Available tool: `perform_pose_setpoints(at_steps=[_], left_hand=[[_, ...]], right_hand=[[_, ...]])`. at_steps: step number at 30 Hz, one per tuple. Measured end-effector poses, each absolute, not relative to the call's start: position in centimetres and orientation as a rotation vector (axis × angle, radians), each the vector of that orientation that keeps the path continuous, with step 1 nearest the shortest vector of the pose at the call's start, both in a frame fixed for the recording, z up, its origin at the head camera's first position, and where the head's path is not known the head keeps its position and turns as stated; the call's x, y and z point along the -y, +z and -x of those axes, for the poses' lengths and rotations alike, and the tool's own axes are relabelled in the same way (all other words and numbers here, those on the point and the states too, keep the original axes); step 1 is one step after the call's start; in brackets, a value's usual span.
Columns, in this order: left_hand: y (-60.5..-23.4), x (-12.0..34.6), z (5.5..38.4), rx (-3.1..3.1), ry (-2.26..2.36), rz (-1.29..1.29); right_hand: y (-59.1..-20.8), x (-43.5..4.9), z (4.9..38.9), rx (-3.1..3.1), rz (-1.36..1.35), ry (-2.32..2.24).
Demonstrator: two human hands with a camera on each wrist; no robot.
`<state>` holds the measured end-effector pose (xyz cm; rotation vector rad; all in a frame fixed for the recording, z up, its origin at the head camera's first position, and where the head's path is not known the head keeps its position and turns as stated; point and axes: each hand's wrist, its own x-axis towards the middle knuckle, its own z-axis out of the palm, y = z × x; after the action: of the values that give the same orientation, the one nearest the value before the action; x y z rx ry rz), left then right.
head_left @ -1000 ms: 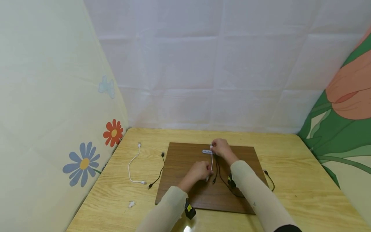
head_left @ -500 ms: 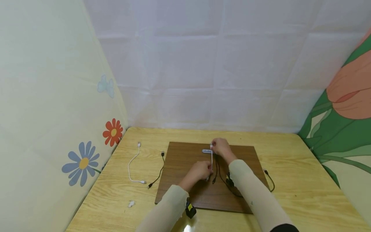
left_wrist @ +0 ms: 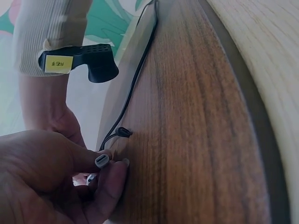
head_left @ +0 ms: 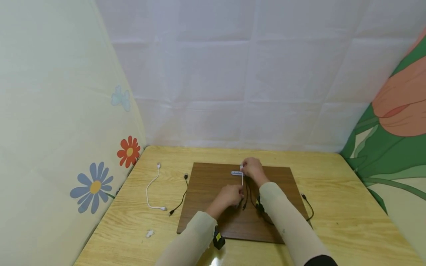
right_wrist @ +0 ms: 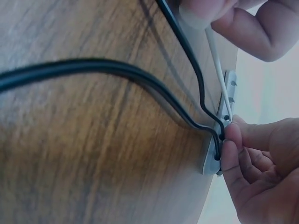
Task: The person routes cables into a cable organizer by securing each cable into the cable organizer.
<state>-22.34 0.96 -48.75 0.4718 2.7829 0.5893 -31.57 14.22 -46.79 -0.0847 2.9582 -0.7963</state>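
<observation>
A thin white cable [head_left: 242,180] runs taut between my two hands over the brown board [head_left: 209,177]. Near the board's middle my left hand [head_left: 229,195] pinches its lower end, and a white plug [left_wrist: 102,161] pokes out between thumb and finger in the left wrist view. My right hand [head_left: 253,168] pinches the cable's upper end, fingertips right at a grey slotted cable holder [right_wrist: 230,86] by the board's far edge. Two black cables [right_wrist: 196,77] sit in neighbouring slots of that holder and trail toward me; one black plug [left_wrist: 123,132] lies on the board.
Left of the board lie a loose white cable [head_left: 147,192] and a short black cable [head_left: 182,199]. A small white scrap [head_left: 149,233] is nearer the front. Past the board's right edge, a black cable end [head_left: 308,205] rests on the light wooden table [head_left: 352,214].
My right forearm has swung slightly left, while both hands keep their pinch on the white cable at about the same places. The head view has shifted a little.
</observation>
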Motion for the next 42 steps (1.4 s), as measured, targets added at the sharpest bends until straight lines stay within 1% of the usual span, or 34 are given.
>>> perform_pose_setpoints(at_steps=[11,23,30,42], left_hand=[[-49.16,-0.68,22.3,-2.769,0.589,-0.461],[-48.79,-0.67,22.14,-2.77,0.573,-0.482],[-48.77,-0.54,22.03,-2.759,0.623,-0.456],[-49.21,-0.39,22.12,-2.75,0.625,-0.426]], right_hand=[[-46.65,-13.79,31.12,-2.972,0.102,-0.723],[-46.53,-13.68,31.04,-2.979,0.13,-0.699],[-46.87,-13.91,30.97,-2.937,0.053,-0.855],[-47.29,-14.34,30.93,-2.959,0.133,-0.941]])
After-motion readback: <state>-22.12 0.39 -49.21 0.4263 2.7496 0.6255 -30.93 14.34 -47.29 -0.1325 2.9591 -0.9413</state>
